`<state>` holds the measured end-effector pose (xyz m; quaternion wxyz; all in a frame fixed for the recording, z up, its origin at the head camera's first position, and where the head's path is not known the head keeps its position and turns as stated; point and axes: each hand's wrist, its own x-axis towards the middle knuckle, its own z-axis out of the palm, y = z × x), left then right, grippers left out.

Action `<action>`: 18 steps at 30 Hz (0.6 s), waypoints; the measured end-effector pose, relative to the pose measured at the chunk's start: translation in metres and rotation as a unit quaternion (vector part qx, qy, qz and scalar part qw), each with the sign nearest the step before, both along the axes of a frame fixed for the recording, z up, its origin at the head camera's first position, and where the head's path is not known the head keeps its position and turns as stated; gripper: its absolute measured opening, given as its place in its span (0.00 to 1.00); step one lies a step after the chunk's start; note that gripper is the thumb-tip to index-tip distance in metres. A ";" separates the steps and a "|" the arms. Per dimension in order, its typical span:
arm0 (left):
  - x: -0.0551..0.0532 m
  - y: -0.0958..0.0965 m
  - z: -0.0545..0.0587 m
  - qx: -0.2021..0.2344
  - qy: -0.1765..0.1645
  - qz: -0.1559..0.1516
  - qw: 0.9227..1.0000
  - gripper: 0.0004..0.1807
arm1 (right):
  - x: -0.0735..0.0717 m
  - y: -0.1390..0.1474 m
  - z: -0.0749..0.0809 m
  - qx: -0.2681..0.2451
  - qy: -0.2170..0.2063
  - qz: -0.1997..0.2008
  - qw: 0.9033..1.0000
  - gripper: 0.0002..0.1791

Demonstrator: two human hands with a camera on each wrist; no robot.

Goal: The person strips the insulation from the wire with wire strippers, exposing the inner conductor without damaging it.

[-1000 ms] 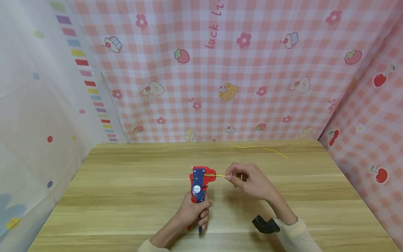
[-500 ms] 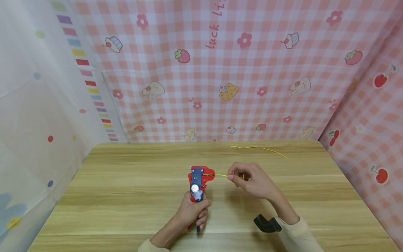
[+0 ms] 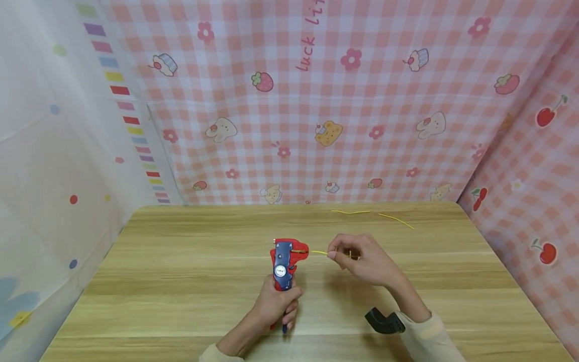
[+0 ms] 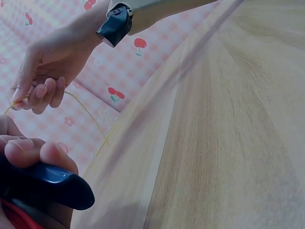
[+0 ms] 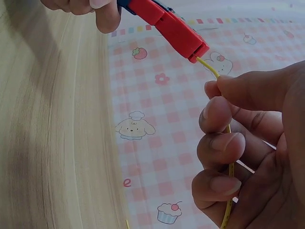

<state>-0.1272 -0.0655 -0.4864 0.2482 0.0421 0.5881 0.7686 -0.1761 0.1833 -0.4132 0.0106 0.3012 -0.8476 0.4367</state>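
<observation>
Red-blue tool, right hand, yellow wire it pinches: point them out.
Red-blue tool (image 3: pixel 284 261): head view, on its blue body.
Right hand (image 3: pixel 367 261): head view, middle of the hand.
Yellow wire (image 5: pixel 208 66): right wrist view, stretch between thumb and tool.

Your tool (image 3: pixel 283 255) is red and dark blue with a round white label (image 3: pixel 281 271), and your wire (image 5: pixel 208 66) is yellow with small dark marks (image 5: pixel 231 170). Your sleeves (image 3: pixel 429 338) are cream, your wrist mount (image 3: pixel 384 322) black. You have a tan, wood-grained counter (image 3: pixel 181 266) and a cloth (image 3: pixel 289 110) in pink-and-white checks, printed with strawberries (image 3: pixel 263 81), cupcakes (image 3: pixel 165 65) and flowers (image 3: pixel 351 59).
</observation>
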 end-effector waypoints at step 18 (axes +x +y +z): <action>-0.001 0.001 -0.002 -0.007 0.005 0.003 1.000 0.09 | 0.000 0.001 0.002 0.007 0.014 0.014 1.000 0.09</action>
